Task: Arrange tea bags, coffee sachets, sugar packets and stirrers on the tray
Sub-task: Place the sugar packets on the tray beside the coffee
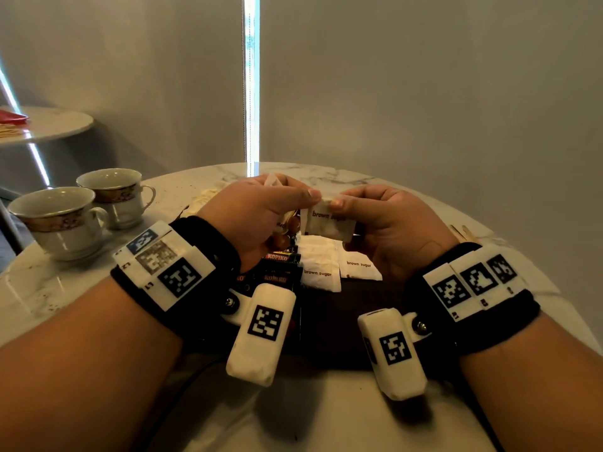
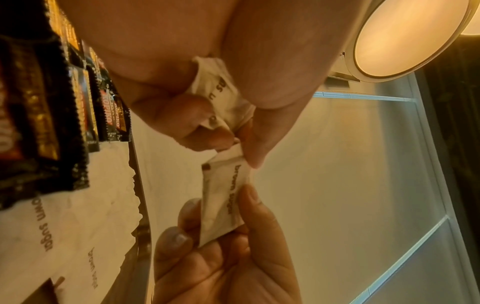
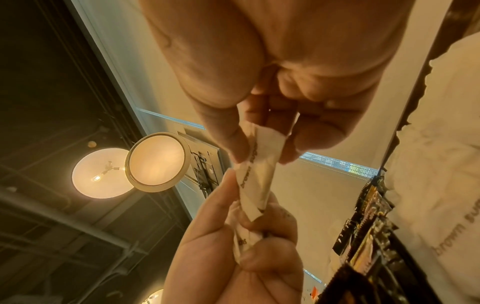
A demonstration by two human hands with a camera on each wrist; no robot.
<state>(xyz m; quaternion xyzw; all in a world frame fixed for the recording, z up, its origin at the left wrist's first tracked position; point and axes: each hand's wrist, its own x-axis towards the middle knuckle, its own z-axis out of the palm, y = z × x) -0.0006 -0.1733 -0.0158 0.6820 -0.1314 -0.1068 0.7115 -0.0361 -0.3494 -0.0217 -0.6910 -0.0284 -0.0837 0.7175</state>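
Observation:
Both hands hover over the dark tray (image 1: pixel 352 318) and pinch one white brown sugar packet (image 1: pixel 329 223) between them. My left hand (image 1: pixel 261 207) pinches its left corner with thumb and finger, and also keeps a bunch of more sugar packets (image 2: pixel 221 92) curled in its palm. My right hand (image 1: pixel 385 216) pinches the packet's right end (image 3: pixel 257 176). On the tray below lie black Kopiko coffee sachets (image 1: pixel 280 267) in an overlapping row, with brown sugar packets (image 1: pixel 321 267) laid to their right.
Two patterned teacups (image 1: pixel 65 220) stand on saucers at the left of the round marble table (image 1: pixel 81 288). Wooden stirrers (image 1: pixel 463 231) lie right of my right hand. Pale wrappers (image 1: pixel 208 197) lie behind my left hand. A second round table (image 1: pixel 55 123) stands far left.

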